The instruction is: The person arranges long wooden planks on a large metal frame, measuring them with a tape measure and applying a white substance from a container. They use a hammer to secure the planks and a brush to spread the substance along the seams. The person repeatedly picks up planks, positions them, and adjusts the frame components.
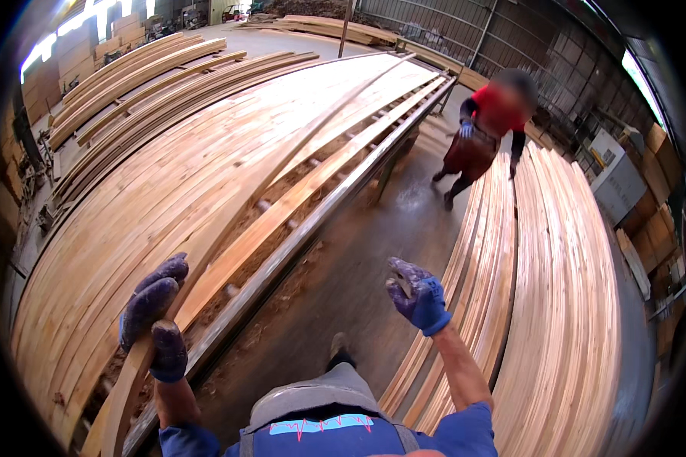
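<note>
My left hand [154, 308], in a worn purple-and-blue work glove, is wrapped round the near part of a long wooden board [270, 169]. The board runs away from me at a slant, across the planks on the rack, and its far end reaches the rack's far side. Over the floor to the right, my right hand [419, 295] is raised in a matching glove. Its fingers are bent and apart, with nothing visible between them. A single wooden plank [297, 202] lies on the rack beside the held board, close to the metal edge rail [282, 268].
Many pale planks [129, 228] cover the rack on my left. Tall board stacks [560, 305] stand on my right. A person in a red top [495, 114] is in the aisle [343, 282] ahead, beside the stacks. More timber [152, 61] lies at the far left.
</note>
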Demonstrator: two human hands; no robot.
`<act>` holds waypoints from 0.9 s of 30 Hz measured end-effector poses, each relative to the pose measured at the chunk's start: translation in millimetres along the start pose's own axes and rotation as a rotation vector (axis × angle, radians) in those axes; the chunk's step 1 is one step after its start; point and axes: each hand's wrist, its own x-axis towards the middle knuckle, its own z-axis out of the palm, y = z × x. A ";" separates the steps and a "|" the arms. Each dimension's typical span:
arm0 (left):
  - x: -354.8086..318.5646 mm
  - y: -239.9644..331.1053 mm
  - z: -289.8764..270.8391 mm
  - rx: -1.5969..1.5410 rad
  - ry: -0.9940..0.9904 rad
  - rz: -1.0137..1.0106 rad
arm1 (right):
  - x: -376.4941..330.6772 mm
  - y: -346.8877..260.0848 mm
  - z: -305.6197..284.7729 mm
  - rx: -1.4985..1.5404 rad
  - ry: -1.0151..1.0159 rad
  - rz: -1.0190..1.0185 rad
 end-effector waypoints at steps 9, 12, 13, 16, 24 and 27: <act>65.2 -135.9 186.0 -0.023 -0.108 -0.136 | 286.6 70.1 44.9 -0.121 0.090 -0.463; 80.9 -192.7 226.5 -0.028 -0.154 -0.175 | 335.3 105.8 91.3 -0.028 0.039 -0.554; 88.5 -210.0 235.3 -0.019 -0.175 -0.185 | 351.2 121.7 111.3 -0.034 0.035 -0.575; 110.0 -266.5 266.0 -0.019 -0.195 -0.234 | 386.4 176.2 163.1 0.048 0.035 -0.585; 125.1 -330.8 276.3 -0.295 0.033 -0.596 | 470.8 263.9 241.2 0.004 -0.135 -0.576; 75.4 -311.4 237.2 -0.274 0.365 -0.689 | 506.1 322.8 271.7 0.013 -0.135 -0.660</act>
